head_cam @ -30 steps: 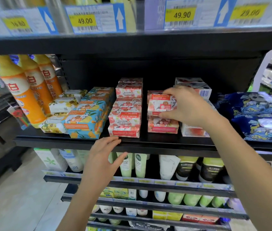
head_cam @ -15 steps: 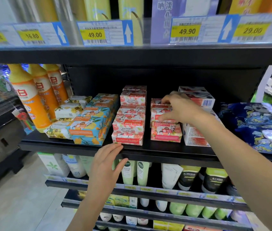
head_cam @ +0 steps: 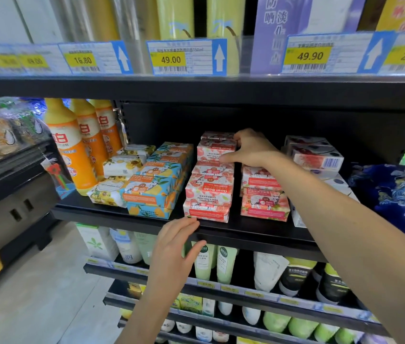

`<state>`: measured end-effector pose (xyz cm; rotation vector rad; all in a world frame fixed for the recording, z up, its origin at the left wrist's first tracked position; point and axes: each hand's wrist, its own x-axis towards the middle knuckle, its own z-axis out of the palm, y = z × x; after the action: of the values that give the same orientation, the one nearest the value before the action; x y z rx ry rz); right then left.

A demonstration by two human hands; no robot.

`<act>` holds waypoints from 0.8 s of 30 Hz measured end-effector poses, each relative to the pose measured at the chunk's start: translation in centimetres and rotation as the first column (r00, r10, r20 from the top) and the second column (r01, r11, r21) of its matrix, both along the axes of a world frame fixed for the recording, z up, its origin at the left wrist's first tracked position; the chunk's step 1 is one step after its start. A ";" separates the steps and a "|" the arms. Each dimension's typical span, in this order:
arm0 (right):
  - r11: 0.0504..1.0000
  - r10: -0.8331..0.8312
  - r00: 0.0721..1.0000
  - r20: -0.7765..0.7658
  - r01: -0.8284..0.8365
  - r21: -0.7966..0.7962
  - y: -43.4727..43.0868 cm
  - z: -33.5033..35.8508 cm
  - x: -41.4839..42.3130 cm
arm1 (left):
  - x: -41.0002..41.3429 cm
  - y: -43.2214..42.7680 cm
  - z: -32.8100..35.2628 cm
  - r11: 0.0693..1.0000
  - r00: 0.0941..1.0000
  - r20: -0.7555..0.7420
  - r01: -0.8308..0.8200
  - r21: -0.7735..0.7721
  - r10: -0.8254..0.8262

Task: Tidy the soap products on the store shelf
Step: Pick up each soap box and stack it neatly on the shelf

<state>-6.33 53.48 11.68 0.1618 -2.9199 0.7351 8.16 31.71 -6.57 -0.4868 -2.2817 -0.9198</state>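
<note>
In the head view, the black shelf [head_cam: 112, 216] is seen across the middle of the frame. At its centre a stack of pink soap boxes [head_cam: 208, 194] is stood. The top box [head_cam: 215, 149] of that stack is grasped by the right hand [head_cam: 254, 151], with the thumb set against its lower front edge and the fingers curled over its right end. Just right of it, a lower pink stack [head_cam: 263, 197] is partly covered by the right forearm.

At lower centre the left hand [head_cam: 174, 247] is held flat with straight fingers. Their tips are laid on the shelf's front edge, just below the central stack, and nothing is grasped.

Blue-and-orange soap boxes [head_cam: 156, 180], yellow-flowered soap packs [head_cam: 122, 167] and orange bottles [head_cam: 72, 150] are ranged to the left. White boxes [head_cam: 315, 157] are found at the right. Price tags [head_cam: 186, 58] are lined along the top, and tubes [head_cam: 208, 261] are stood on the shelf beneath.
</note>
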 end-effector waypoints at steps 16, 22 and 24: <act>0.948 -0.024 0.974 -0.226 -0.050 -0.314 1.1 0.1 8.5 | 0.3 0.4 0.4 0.999 1.000 -0.002 0.001 0.033 -0.001; 0.868 0.039 0.952 -0.302 -0.182 -0.462 1.9 -3.8 16.0 | 2.6 0.9 3.0 0.974 0.990 0.135 0.000 0.227 -0.032; 0.846 0.050 0.946 -0.321 -0.211 -0.490 2.1 -5.2 17.5 | 3.8 1.2 4.6 0.913 0.971 0.207 0.024 0.408 -0.118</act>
<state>11.20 55.58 6.51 0.3822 -2.3408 1.3606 12.00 32.94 -1.98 -0.2941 -2.1937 -1.5106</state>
